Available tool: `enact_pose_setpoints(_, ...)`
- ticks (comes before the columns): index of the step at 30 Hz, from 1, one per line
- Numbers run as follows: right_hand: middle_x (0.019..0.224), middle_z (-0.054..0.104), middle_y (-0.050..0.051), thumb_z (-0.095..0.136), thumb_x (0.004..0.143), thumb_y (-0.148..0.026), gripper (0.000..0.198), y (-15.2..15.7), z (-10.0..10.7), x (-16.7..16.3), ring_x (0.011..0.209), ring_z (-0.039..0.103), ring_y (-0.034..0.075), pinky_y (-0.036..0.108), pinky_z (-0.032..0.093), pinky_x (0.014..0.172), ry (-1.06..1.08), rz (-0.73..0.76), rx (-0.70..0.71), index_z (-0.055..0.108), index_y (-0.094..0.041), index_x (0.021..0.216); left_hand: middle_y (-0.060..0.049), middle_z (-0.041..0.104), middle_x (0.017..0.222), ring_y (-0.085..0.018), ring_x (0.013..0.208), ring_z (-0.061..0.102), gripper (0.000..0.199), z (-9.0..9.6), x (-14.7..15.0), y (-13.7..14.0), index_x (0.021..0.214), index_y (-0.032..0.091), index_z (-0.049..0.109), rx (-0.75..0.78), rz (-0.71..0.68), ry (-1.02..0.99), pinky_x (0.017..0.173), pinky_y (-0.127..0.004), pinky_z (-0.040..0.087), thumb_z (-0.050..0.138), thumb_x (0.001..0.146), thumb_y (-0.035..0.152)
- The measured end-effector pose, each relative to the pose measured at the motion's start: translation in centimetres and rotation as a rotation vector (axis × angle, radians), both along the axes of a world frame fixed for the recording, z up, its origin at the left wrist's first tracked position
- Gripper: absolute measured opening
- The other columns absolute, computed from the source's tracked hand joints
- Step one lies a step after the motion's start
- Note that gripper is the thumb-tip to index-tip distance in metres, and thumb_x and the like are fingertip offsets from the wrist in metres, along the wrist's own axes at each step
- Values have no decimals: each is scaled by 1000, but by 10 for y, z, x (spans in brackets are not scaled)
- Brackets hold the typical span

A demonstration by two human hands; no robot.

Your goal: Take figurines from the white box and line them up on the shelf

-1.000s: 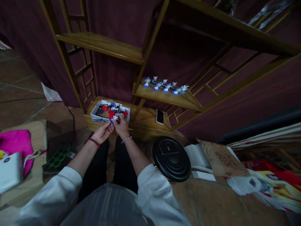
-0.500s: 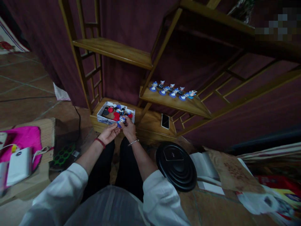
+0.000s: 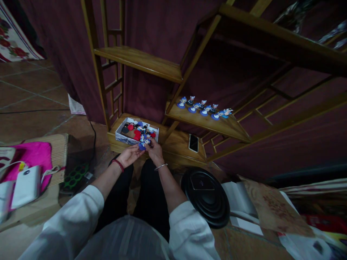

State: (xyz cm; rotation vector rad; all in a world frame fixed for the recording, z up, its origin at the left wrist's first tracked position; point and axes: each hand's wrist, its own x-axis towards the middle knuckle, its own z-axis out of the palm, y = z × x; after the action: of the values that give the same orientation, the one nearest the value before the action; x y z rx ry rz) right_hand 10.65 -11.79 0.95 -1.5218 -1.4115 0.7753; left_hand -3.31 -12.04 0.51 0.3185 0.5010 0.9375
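Note:
A small blue-haired figurine (image 3: 145,142) on a round blue base is held between my two hands, just in front of a shallow open box (image 3: 124,140). My left hand (image 3: 130,155), with a red bead bracelet at the wrist, grips the edge of the base with its fingertips. On the other side, my right hand (image 3: 155,152) pinches the figurine between thumb and fingers; a silver bangle circles that wrist. Inside the box lie more figurines with red, black and blue bases. Several blue and dark figurines (image 3: 206,109) stand in two rows on the wooden shelf (image 3: 187,116).
A phone (image 3: 193,143) lies on the bottom board of the shelf unit. By my right knee is a round black stool-like object (image 3: 205,198), with paper and a plastic bag (image 3: 300,247) beyond it. A white power bank (image 3: 26,187) rests on pink cloth at left.
My view has shifted slightly, so the shelf and box appear further right. Both hands keep hold of the figurine, which seems turned a little.

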Motion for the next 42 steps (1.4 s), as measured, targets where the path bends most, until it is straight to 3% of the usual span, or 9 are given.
enact_pose_setpoints(8, 85, 62, -3, 55, 68, -25, 39, 2, -2, 3, 66, 58, 11, 23, 50, 60, 109, 3, -9, 53, -27, 106, -7, 65, 87, -14, 83, 61, 18, 3, 0, -1, 89, 12, 60, 42, -25, 5, 85, -29, 44, 49, 77, 4)
enact_pose_setpoints(14, 87, 61, -3, 55, 68, -25, 35, 1, 1, 1, 70, 58, 11, 23, 49, 62, 125, 44, 19, 53, -26, 103, -6, 65, 88, -14, 83, 61, 19, 1, 0, 0, 93, 13, 59, 52, -36, 17, 83, -29, 45, 50, 77, 5)
enact_pose_setpoints(32, 87, 61, -2, 51, 73, -21, 32, -7, 26, 1, 72, 57, 14, 27, 46, 70, -352, 63, 84, 49, -26, 104, -7, 64, 86, -13, 83, 60, 7, -4, 4, 2, 83, 12, 58, 6, -13, 64, 80, -28, 48, 52, 79, 13)
enact_pose_setpoints(42, 90, 58, 0, 48, 74, -19, 30, -11, 35, 3, 72, 55, 14, 26, 44, 72, -433, 119, 120, 46, -23, 103, -7, 64, 84, -13, 81, 61, 7, -3, 7, 2, 83, 12, 58, 8, -38, 79, 76, -26, 48, 52, 80, 15)
